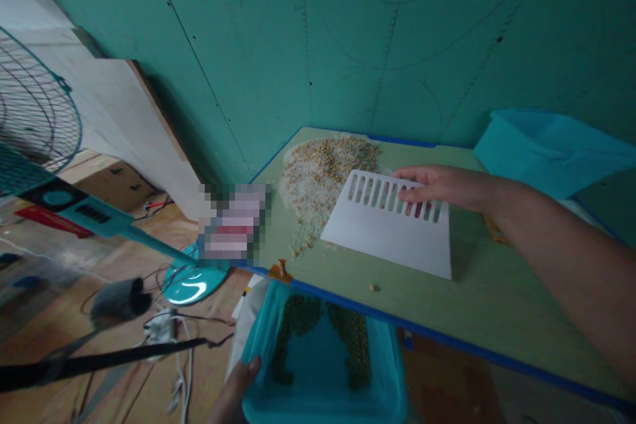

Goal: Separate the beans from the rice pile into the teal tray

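Observation:
My right hand (pixel 440 187) grips a white slotted plastic scraper (pixel 385 232) by its slotted end, fingers through or behind the slots. The scraper is held tilted over the tabletop (pixel 501 291), right beside a spread pile of yellow beans mixed with pale grains (pixel 322 172). A single bean (pixel 374 288) lies near the table's front edge. Below that edge, a blue plastic basin (pixel 325 407) holds dark-looking beans along its two sides. At the basin's left rim is my left hand (pixel 234 389), thumb over the rim and other fingers hidden.
A blue fabric bin (pixel 551 152) stands at the table's back right, against the green wall (pixel 268 33). Brown tape (pixel 281 270) sticks on the front edge. Left are a blurred-out item (pixel 234 222), a fan (pixel 74 202) with a round base, a power strip (pixel 159 324) and cables.

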`<state>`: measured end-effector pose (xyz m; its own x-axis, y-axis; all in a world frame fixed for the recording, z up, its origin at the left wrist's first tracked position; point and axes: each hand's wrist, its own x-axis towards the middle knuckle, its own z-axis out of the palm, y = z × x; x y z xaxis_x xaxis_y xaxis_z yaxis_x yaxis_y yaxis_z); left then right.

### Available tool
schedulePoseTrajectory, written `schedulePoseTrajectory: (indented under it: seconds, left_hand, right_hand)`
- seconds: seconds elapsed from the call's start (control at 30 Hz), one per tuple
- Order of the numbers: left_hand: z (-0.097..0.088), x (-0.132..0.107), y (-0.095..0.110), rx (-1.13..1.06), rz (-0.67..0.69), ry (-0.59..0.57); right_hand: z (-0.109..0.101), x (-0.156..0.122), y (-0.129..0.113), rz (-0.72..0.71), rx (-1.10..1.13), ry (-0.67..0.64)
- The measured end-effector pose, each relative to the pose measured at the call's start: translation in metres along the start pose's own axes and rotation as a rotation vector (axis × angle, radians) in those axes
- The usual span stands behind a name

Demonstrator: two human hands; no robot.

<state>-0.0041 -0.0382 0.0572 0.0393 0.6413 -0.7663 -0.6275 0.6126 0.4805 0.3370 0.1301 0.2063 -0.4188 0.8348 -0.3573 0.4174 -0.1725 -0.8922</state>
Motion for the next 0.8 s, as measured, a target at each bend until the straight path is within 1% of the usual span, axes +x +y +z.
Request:
schedulePoseTrajectory:
  seconds: [0.07,0.13,0.2,0.27,0.37,0.47,0.5,0.57,0.63,0.73,0.8]
  left_hand:
    - [-0.007,0.010,-0.003,0.018,-0.003,-0.012]
    - [-0.012,0.023,-0.006,0.056,-0.010,-0.025]
    - [-0.016,0.038,-0.011,0.099,-0.021,-0.033]
    - [-0.015,0.048,-0.017,0.116,-0.040,-0.052]
    - [-0.009,0.049,-0.027,0.132,-0.024,-0.140]
    - [0.002,0.038,-0.034,0.201,0.018,-0.288]
    - [0.004,0.035,-0.035,0.218,0.027,-0.313]
    - [0.007,0.032,-0.036,0.234,0.045,-0.318]
    - [0.007,0.035,-0.035,0.245,0.078,-0.315]
    - [0.003,0.044,-0.028,0.261,0.147,-0.292]
    - [0.003,0.043,-0.023,0.241,0.138,-0.229]
  right_hand:
    - [-0.005,-0.002,0.002,0.017,-0.031,-0.026]
    - [-0.010,-0.003,0.005,0.052,-0.069,-0.088]
    - [-0.011,-0.004,0.007,0.112,-0.096,-0.193]
    - [-0.007,-0.005,0.007,0.166,-0.104,-0.308]
    - [0.004,-0.006,0.004,0.190,-0.095,-0.435]
    - [0.014,-0.009,-0.002,0.182,-0.086,-0.475]
    - [0.015,-0.010,-0.003,0.179,-0.086,-0.473]
    - [0.015,-0.012,-0.006,0.164,-0.088,-0.460]
    - [0.014,-0.012,-0.007,0.124,-0.092,-0.407]
    - [0.012,-0.008,-0.007,0.017,-0.095,-0.209]
    - [0.013,-0.004,-0.007,-0.042,-0.077,-0.076]
